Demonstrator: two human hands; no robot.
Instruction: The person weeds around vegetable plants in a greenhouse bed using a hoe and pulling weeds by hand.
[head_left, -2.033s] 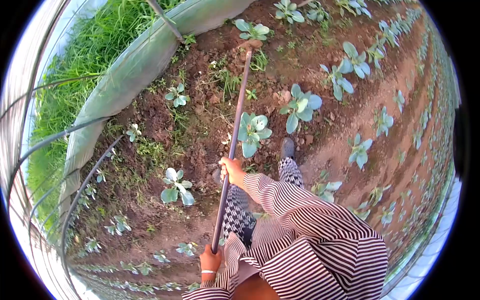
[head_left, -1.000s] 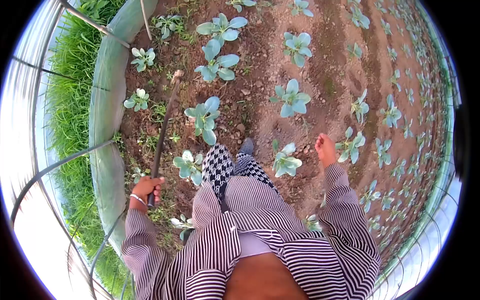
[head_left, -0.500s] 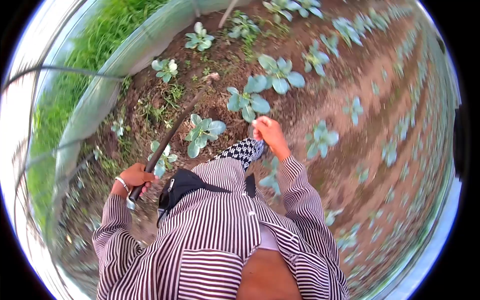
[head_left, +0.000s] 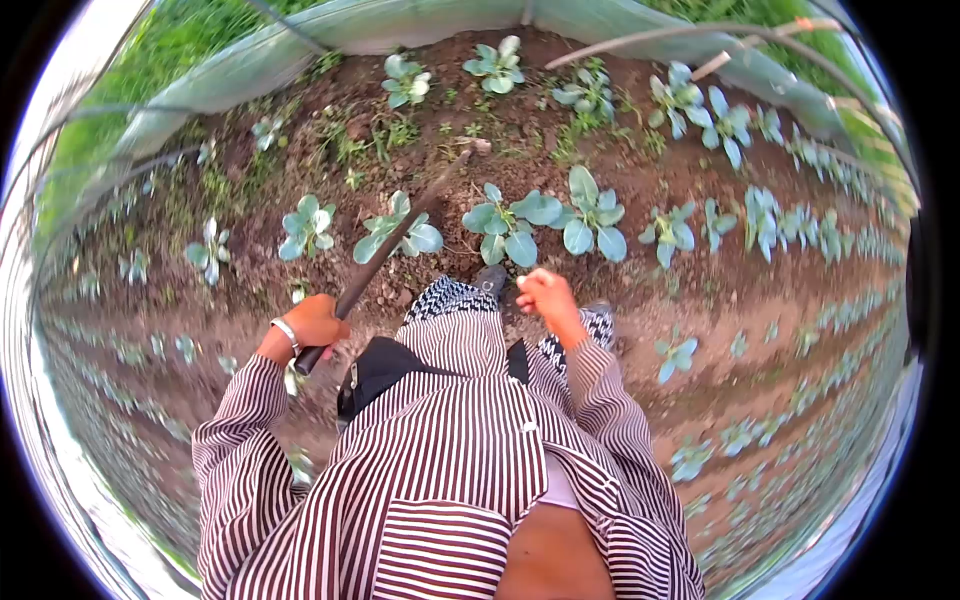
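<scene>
My left hand point(head_left: 312, 325) is wrapped round the lower end of a long dark wooden stick point(head_left: 385, 250). The stick slants forward and right over the bed, past a leafy cabbage-like plant point(head_left: 424, 238), and its pale knobbly far end lies by the weeds. No blade can be made out on it. My right hand point(head_left: 550, 298) is closed in front of my body, with a small pale spot at the fingertips that is too small to name. Just beyond it stand two broad-leaved plants point(head_left: 520, 248), apart from the hand.
Rows of young plants point(head_left: 670, 232) run left and right across brown soil point(head_left: 620, 330). Green weeds point(head_left: 375, 140) grow ahead. A translucent sheet wall point(head_left: 410, 30) and curved hoops point(head_left: 700, 32) border the bed. My shoe point(head_left: 490, 280) stands close to the plants.
My view has turned, so the plant rows now run across the picture. Both hands keep their closed grip, and the stick stays in my left hand. More of my legs and a second shoe show.
</scene>
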